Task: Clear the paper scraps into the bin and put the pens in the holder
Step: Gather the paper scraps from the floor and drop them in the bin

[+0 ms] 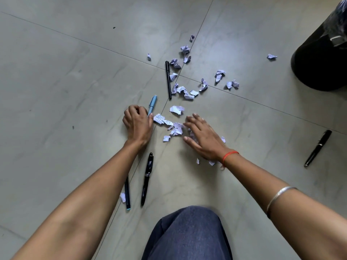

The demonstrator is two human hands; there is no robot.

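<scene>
Several crumpled paper scraps (185,91) lie scattered over the tiled floor. My left hand (137,124) rests as a loose fist beside a light blue pen (152,105), with a printed scrap (159,118) at its thumb side. My right hand (203,136) lies flat with fingers spread over a small heap of scraps (176,129). A long black pen (168,79) lies farther out. Two dark pens (147,178) (127,193) lie near my left forearm. Another black pen (318,147) lies far right. The black bin (319,61) stands at the upper right. No holder is visible.
A lone scrap (271,56) lies close to the bin. My knee in dark blue cloth (189,233) fills the bottom centre. Tile joints cross the floor. A small scrap (123,197) sits by the lower pens.
</scene>
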